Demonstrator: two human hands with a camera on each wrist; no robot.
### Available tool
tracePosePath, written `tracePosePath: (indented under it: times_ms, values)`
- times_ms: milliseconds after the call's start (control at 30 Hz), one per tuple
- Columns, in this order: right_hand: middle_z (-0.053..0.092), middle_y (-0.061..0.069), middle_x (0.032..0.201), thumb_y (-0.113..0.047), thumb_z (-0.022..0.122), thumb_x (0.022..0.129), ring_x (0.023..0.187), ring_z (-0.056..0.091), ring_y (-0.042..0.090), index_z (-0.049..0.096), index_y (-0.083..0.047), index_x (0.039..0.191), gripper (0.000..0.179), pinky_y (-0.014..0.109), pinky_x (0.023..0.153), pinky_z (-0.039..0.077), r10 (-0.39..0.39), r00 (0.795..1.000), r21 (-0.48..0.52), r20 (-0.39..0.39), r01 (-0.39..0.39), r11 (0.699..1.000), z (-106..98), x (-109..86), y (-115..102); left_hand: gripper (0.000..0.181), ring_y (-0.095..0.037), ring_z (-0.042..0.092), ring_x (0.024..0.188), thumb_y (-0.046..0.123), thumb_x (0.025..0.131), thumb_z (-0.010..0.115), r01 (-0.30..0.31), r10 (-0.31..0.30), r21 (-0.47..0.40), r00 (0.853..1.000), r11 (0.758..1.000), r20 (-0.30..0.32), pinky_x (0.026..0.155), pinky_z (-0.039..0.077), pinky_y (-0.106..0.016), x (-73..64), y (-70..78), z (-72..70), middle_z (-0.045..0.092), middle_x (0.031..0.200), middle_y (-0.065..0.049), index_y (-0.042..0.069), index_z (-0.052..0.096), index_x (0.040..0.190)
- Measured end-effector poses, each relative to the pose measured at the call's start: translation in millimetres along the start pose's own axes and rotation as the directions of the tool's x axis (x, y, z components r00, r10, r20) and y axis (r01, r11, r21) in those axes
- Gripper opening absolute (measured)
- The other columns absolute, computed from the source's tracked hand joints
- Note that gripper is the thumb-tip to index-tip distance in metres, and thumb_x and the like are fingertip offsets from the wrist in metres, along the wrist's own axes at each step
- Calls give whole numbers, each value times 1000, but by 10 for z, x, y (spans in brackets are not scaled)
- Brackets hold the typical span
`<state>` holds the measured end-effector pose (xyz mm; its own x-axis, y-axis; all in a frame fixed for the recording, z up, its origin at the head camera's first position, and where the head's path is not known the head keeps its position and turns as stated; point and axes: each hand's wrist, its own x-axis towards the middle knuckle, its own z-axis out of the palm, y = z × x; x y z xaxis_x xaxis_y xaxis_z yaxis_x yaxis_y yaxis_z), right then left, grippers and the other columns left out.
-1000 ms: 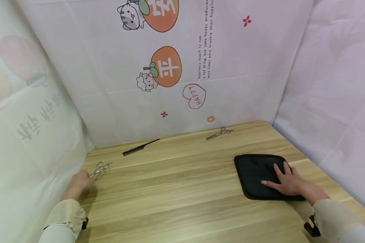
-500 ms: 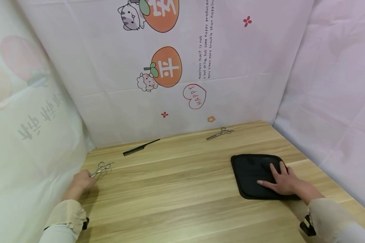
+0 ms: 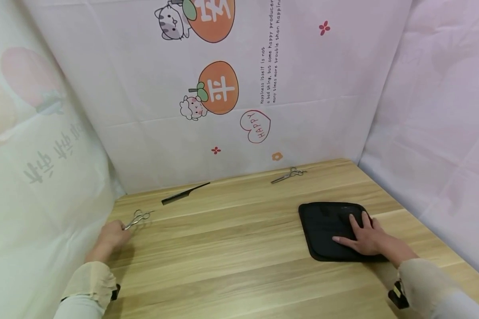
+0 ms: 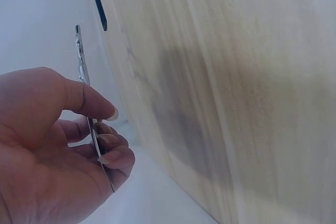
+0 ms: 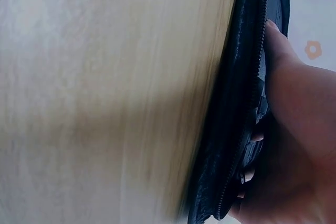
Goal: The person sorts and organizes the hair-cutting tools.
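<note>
My left hand [image 3: 112, 238] holds silver hairdressing scissors [image 3: 138, 216] at the table's left side. In the left wrist view, the thumb and curled fingers pinch the scissors' blades [image 4: 95, 140], and the finger rings point away from the palm. On the right of the table lies a flat black case [image 3: 321, 230] with rounded corners. A zipper [image 5: 259, 51] runs along its edge in the right wrist view. My right hand [image 3: 369, 239] rests on top of this case with its fingers spread.
A black tail comb [image 3: 179, 196] lies near the table's back edge, left of the middle. Another pair of hairdressing scissors [image 3: 288, 175] lies at the back, toward the right. Printed cloth walls [image 3: 143, 146] enclose the wooden table [image 3: 223, 248] at the back and both sides.
The black case has slid left across the table together with my right hand. My left hand has moved slightly right and away from me with the scissors. The comb and back scissors stay put.
</note>
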<state>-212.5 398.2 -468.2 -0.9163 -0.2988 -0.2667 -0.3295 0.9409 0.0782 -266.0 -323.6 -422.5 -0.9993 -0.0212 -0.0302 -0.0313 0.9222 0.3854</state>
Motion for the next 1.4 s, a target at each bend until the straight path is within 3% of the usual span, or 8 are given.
tracePosePath:
  times_ms: [200, 500, 567, 667, 800, 933, 1033, 1400]
  values:
    - [34, 45, 147, -57, 50, 102, 133, 22, 74, 46, -8, 150, 69, 78, 105, 23, -10, 1000, 0, 13, 10, 1000, -42, 13, -46, 12, -25, 50, 67, 11, 84, 53, -18, 18, 3, 1000, 1000, 4, 57, 40, -35, -1, 96, -15, 53, 72, -10, 2, 55, 75]
    - [24, 50, 149, -72, 44, 97, 137, 13, 72, 37, 13, 149, 100, 78, 108, 15, 64, 998, 167, -23, -59, 984, 72, 143, -47, 11, -23, 49, 67, 11, 87, 51, 37, -37, -1, 997, 999, 68, 55, 39, -33, 9, 176, -9, 51, 76, -9, 2, 56, 86]
    - [24, 49, 150, -75, 40, 97, 137, 12, 72, 38, 7, 152, 99, 79, 107, 14, 48, 999, 150, -9, -46, 988, 124, 197, -22, 11, -23, 48, 68, 10, 88, 50, 42, -40, -21, 996, 999, 77, 56, 40, -33, 7, 207, -10, 51, 77, -10, 0, 55, 89]
    - [23, 46, 153, -80, 35, 94, 139, 11, 71, 37, 4, 154, 103, 78, 109, 13, 51, 999, 131, -6, -50, 990, 205, 279, 13, 10, -24, 48, 69, 7, 87, 49, 20, -17, -41, 998, 999, 59, 57, 40, -33, 9, 244, -9, 51, 78, -11, -2, 53, 89]
    - [19, 49, 153, -88, 31, 89, 142, 11, 67, 30, 14, 153, 120, 76, 111, 12, 119, 991, 198, -59, -105, 975, 316, 361, 32, 7, -24, 48, 69, 5, 85, 51, -14, 15, -38, 999, 999, 32, 57, 39, -32, 16, 254, 10, 51, 77, -11, -2, 53, 85]
    - [18, 51, 151, -94, 23, 83, 141, 13, 68, 30, 16, 151, 130, 77, 110, 14, 129, 988, 207, -89, -109, 972, 393, 422, 41, 7, -24, 48, 69, 6, 85, 51, -26, 27, -28, 999, 999, 27, 58, 39, -33, 23, 251, 26, 51, 78, -11, -1, 53, 86]
    - [19, 51, 151, -95, 20, 82, 140, 14, 69, 31, 16, 151, 131, 77, 110, 14, 122, 988, 193, -94, -102, 976, 407, 445, 23, 10, -25, 49, 71, 6, 87, 50, -34, 35, -19, 999, 999, 22, 59, 40, -33, 22, 260, 26, 53, 80, -12, -3, 53, 89]
    - [18, 54, 148, -83, 35, 92, 140, 17, 67, 27, 17, 152, 117, 74, 111, 17, 120, 989, 193, -86, -102, 976, 209, 412, -159, 13, -27, 53, 74, 6, 92, 50, -81, 81, -8, 997, 997, -18, 60, 42, -35, -11, 329, 13, 58, 83, -15, -5, 55, 93]
